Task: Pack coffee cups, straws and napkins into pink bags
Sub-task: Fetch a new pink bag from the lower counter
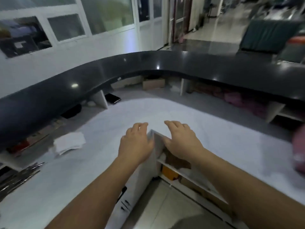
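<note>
My left hand (136,143) and my right hand (180,140) hover side by side over the inner corner of the white counter (165,111), fingers loosely spread, holding nothing. A stack of white napkins (69,143) lies on the counter to the left. Several dark wrapped straws (18,176) lie at the far left edge. A blurred pink bag (299,151) shows at the right edge. No coffee cup is visible.
A raised dark curved countertop (148,63) rings the white counter. Shelves below it hold a cardboard box (153,84) and pink items (244,100). Open shelving with an orange box (170,173) sits under the counter corner near my arms.
</note>
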